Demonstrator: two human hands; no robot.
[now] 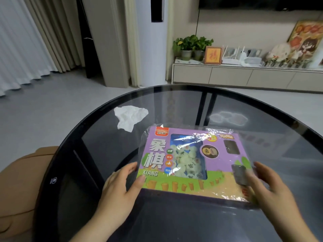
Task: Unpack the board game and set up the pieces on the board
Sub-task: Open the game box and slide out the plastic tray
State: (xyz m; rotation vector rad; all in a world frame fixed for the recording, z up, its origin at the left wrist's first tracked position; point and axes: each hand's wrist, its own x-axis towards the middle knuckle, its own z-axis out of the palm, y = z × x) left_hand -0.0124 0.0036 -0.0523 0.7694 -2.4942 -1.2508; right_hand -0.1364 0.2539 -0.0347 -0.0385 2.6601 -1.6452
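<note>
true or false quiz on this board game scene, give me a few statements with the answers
1. The game box is wrapped in clear plastic. True.
2. The pieces are laid out on a board. False: they sit inside the box, behind its window.
3. A crumpled white tissue lies on the glass table beyond the box. True.
4. Only the right hand is on the box. False: the left hand holds its left edge too.
</note>
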